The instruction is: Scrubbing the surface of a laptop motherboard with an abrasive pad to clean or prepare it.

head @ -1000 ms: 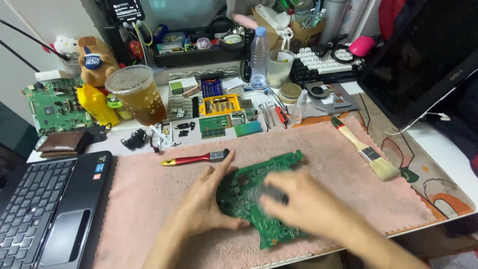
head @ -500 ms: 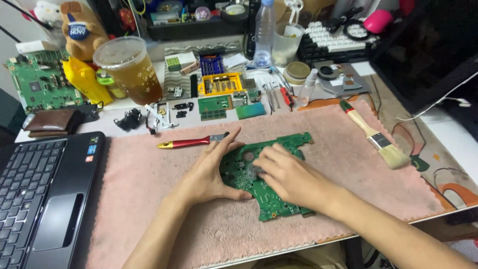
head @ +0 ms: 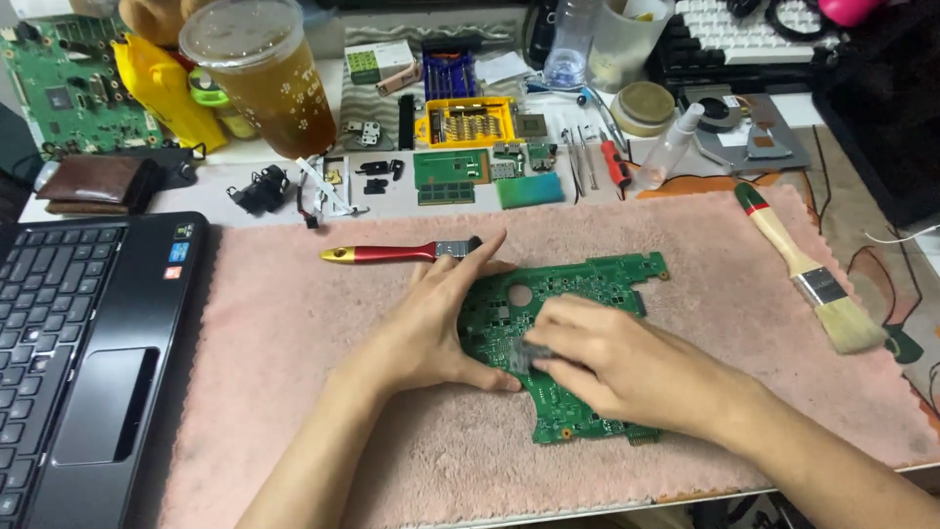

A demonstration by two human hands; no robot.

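Green circuit board [head: 578, 294] on pink towel [head: 294, 333] — both hands [head: 431, 323] pressing it.

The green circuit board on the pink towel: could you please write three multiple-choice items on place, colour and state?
1. Where does the wooden-handled paintbrush lie?
A. right of the green circuit board
B. on the black laptop
C. under the board

2. What colour is the small brush's handle?
A. blue
B. red
C. white

3. What is the left hand doing?
A. lifting the iced drink cup
B. typing
C. resting on the board's left edge

A: it lies on the pink towel to the right. B: red, gold-tipped. C: its fingers touch the board.
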